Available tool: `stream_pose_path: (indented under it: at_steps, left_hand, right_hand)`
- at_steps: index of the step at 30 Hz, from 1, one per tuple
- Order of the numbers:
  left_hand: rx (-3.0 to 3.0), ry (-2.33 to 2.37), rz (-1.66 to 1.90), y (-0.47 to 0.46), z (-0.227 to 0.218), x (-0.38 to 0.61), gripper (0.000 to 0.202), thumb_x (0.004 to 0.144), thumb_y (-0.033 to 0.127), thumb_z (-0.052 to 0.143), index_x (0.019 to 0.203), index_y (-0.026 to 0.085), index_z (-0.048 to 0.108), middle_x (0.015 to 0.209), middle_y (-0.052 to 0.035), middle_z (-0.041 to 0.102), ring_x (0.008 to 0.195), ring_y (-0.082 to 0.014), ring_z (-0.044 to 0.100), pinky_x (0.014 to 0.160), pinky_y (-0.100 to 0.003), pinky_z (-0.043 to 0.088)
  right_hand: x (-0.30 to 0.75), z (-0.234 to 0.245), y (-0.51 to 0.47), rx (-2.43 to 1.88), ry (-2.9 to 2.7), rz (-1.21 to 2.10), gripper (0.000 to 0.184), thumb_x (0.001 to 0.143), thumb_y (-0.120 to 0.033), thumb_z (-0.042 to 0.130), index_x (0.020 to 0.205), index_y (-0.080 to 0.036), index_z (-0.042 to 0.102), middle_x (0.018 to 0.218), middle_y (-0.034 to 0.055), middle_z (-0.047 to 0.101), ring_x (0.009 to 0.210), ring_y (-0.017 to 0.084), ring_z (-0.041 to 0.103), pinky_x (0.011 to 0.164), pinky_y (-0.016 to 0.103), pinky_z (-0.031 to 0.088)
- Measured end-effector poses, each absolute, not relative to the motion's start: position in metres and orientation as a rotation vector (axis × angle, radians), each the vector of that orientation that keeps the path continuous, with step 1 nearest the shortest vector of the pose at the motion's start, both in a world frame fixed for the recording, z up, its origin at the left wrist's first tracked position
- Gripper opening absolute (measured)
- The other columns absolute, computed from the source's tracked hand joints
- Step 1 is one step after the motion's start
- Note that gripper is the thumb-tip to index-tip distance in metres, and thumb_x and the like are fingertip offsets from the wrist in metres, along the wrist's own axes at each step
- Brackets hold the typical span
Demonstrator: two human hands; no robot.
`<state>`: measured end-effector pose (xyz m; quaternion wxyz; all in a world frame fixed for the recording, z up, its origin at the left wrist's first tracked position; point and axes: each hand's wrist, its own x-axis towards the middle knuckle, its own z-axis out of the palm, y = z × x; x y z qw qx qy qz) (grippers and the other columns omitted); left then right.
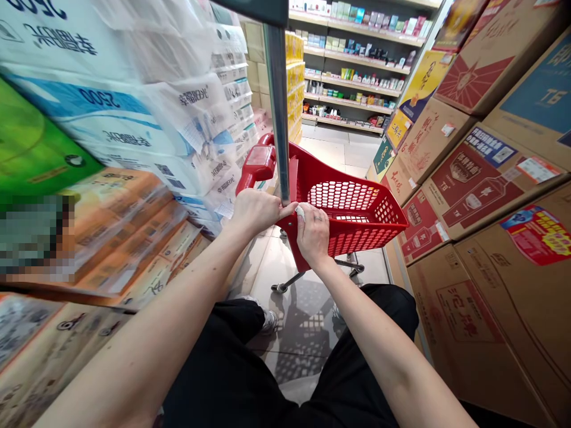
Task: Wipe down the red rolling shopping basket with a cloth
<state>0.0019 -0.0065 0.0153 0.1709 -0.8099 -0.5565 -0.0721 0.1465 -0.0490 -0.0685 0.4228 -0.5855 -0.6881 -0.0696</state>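
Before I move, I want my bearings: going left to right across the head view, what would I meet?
Green package, left hand, right hand, red cart basket's far end, carton bearing a red-and-yellow sticker.

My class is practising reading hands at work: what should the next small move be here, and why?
Probably slide the right hand slightly along the red cart, wiping with the small white wad: the wad shows at that hand's thumb, the hand rests on the cart, and the left hand is close by, beside the metal pole.
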Motion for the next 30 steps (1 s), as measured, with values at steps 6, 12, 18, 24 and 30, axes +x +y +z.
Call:
stream_pose_path:
  at_steps: [6, 12, 18, 24, 30]
  left_hand:
    - [-2.297, -1.611, -0.230, -0.006, 0.015, 0.006, 0.075, 0.088, 0.069, 0.024, 0.087, 0.016, 0.077, 0.073, -0.0161, 0.070, 0.081, -0.0287, 0.065, 0.066, -0.033, 0.033]
    - [-2.211, -1.692, -0.219, -0.006, 0.013, 0.009, 0.072, 0.087, 0.067, 0.025, 0.092, 0.017, 0.077, 0.074, -0.0146, 0.070, 0.085, -0.0284, 0.065, 0.068, -0.031, 0.033]
    - [-2.218, -1.745, -0.193, -0.008, 0.014, 0.010, 0.072, 0.086, 0.067, 0.025, 0.095, 0.017, 0.076, 0.075, -0.0153, 0.069, 0.087, -0.0302, 0.064, 0.070, -0.033, 0.034]
    - [-2.295, -1.708, -0.203, -0.011, 0.019, 0.012, 0.078, 0.084, 0.073, 0.023, 0.095, 0.018, 0.077, 0.071, -0.0149, 0.068, 0.085, -0.0301, 0.065, 0.068, -0.033, 0.034]
    - [-2.275, -1.658, -0.154, -0.012, 0.021, 0.018, 0.082, 0.086, 0.072, 0.016, 0.091, 0.017, 0.077, 0.070, -0.0167, 0.068, 0.082, -0.0303, 0.065, 0.065, -0.032, 0.033]
  right_hand:
    - [0.151, -0.066, -0.046, -1.502, -1.796, -0.184, 0.036, 0.101, -0.029, 0.032, 0.129, -0.015, 0.049, 0.131, 0.0139, 0.055, 0.127, 0.021, 0.046, 0.111, 0.042, 0.029]
    - [0.155, -0.067, -0.050, -1.530, -1.835, -0.172, 0.039, 0.101, -0.029, 0.032, 0.135, -0.016, 0.046, 0.139, 0.0125, 0.049, 0.132, 0.021, 0.041, 0.113, 0.042, 0.028]
    - [0.161, -0.067, -0.051, -1.489, -1.870, -0.178, 0.038, 0.101, -0.032, 0.032, 0.132, -0.017, 0.049, 0.131, 0.0119, 0.056, 0.123, 0.020, 0.049, 0.108, 0.039, 0.031]
    - [0.186, -0.053, -0.033, -1.645, -1.835, -0.033, 0.043, 0.103, -0.040, 0.021, 0.106, -0.018, 0.057, 0.091, 0.0077, 0.067, 0.085, 0.017, 0.063, 0.080, 0.029, 0.043]
    - [0.181, -0.046, -0.035, -1.736, -1.799, -0.056, 0.046, 0.103, -0.041, 0.018, 0.101, -0.016, 0.057, 0.087, 0.0096, 0.066, 0.083, 0.020, 0.063, 0.080, 0.032, 0.043]
